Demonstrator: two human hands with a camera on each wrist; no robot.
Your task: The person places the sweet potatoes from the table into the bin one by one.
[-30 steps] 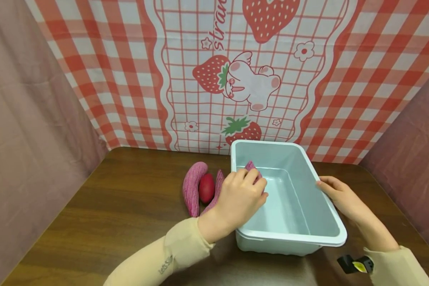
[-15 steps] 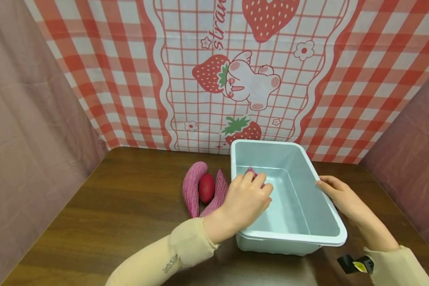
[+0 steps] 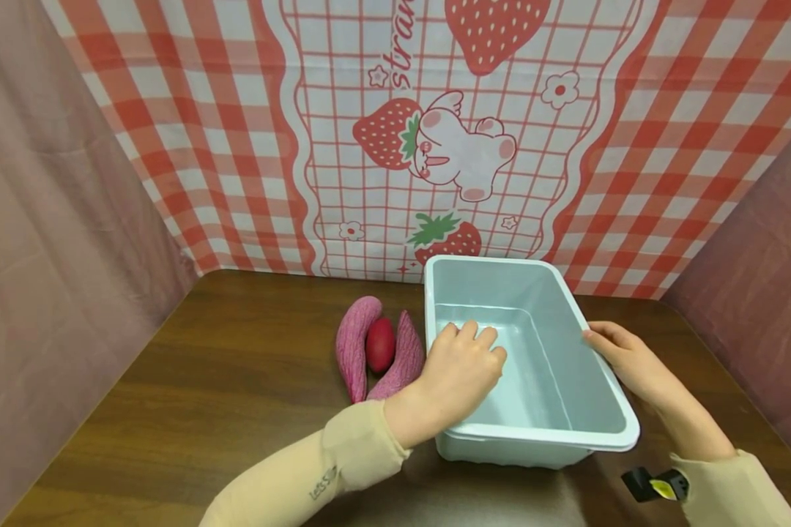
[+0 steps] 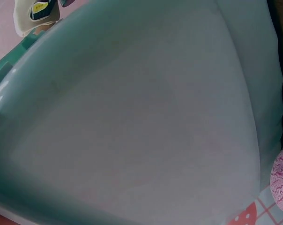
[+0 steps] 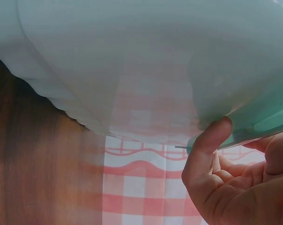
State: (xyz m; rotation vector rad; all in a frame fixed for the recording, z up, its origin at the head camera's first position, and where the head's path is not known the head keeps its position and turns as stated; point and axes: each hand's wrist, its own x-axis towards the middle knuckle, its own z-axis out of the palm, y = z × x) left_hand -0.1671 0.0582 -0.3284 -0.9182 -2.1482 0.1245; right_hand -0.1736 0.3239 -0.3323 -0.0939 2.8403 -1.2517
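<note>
My left hand (image 3: 463,375) reaches down into a pale blue plastic bin (image 3: 530,438), fingers curled. Only a sliver of the pink sweet potato (image 3: 452,328) shows at its fingertips; the hand hides the rest. My right hand (image 3: 633,366) grips the bin's right rim. In the right wrist view that hand (image 5: 235,183) has its thumb over the rim. Left of the bin, two curved pink streaked sweet potatoes, a left one (image 3: 354,344) and a right one (image 3: 403,359), lie on either side of a smooth dark red oval piece (image 3: 380,345).
The brown wooden table (image 3: 191,410) carries everything. A red-and-white checked strawberry cloth (image 3: 237,146) hangs close behind the bin. Plain pinkish curtains, one on the left (image 3: 59,219) and one on the right (image 3: 758,278), flank the table. A black wrist device (image 3: 655,486) sits by the right sleeve.
My left hand has moved slightly right and lower into the bin, taking the sweet potato with it, so less of it shows. The right hand keeps its hold on the rim.
</note>
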